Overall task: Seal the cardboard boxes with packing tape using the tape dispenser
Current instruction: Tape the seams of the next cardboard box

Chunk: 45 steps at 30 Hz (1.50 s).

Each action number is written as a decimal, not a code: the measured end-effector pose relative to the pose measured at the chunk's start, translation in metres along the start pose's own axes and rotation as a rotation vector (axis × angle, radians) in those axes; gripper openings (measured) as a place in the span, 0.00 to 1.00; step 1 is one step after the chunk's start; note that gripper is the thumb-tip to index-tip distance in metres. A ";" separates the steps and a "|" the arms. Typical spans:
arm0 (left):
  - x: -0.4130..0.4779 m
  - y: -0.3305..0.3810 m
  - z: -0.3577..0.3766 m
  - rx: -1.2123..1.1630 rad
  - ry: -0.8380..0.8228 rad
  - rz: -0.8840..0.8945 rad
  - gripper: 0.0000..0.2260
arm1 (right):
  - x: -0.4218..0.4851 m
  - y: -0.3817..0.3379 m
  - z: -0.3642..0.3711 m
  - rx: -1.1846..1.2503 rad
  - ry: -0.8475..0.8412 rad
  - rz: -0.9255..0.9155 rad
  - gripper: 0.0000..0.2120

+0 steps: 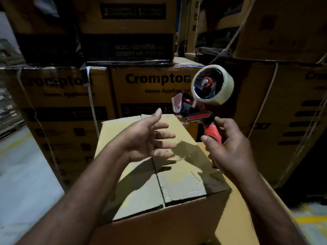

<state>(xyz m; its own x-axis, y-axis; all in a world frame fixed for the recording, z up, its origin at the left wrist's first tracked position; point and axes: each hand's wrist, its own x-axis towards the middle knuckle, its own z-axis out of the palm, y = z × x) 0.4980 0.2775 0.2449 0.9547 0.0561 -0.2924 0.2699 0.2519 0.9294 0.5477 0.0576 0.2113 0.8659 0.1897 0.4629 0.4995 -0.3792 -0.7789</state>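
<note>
Low at frame centre sits the cardboard box (pixel 139 190), its flap seam running away from me and looking untaped. Above it the left hand (pixel 146 138) hovers, fingers loose and holding nothing. The right hand (pixel 231 151) grips the tape dispenser (pixel 199 115) over the far right corner. Stacked cartons (pixel 150 82) crowd just behind.
</note>
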 end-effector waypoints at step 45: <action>0.127 0.086 -0.146 0.391 -0.015 -0.118 0.09 | 0.039 -0.016 0.122 -0.173 -0.071 -0.081 0.29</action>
<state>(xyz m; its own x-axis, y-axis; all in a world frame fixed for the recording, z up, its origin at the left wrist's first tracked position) 0.6237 0.4473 0.2550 0.9153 0.0339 -0.4013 0.4021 -0.1310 0.9062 0.5771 0.1814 0.1906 0.8258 0.2875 0.4852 0.5609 -0.5088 -0.6531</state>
